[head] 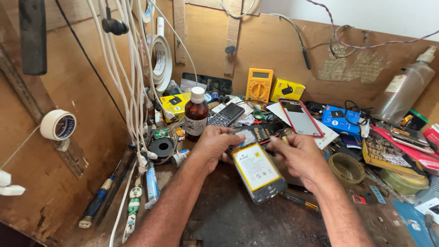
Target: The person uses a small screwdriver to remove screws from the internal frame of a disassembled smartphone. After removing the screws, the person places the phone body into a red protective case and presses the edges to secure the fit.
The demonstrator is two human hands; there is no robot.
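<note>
My left hand (pixel 215 145) grips the upper left edge of an opened smartphone (pixel 257 168) whose back is off, showing a large yellow-and-white battery. My right hand (pixel 298 155) sits at the phone's upper right, fingers pinched near the top of the battery; what they pinch is too small to tell. The phone is tilted over the dark, worn bench top (pixel 238 215). Both forearms reach in from the bottom of the view.
A brown bottle with a white cap (pixel 196 114) stands behind my left hand beside a keypad phone (pixel 225 115). A red-framed phone (pixel 300 118), yellow multimeter (pixel 259 85), clear spray bottle (pixel 404 90), hanging white cables (pixel 132 77), tape rolls and screwdrivers (pixel 97 202) crowd the bench.
</note>
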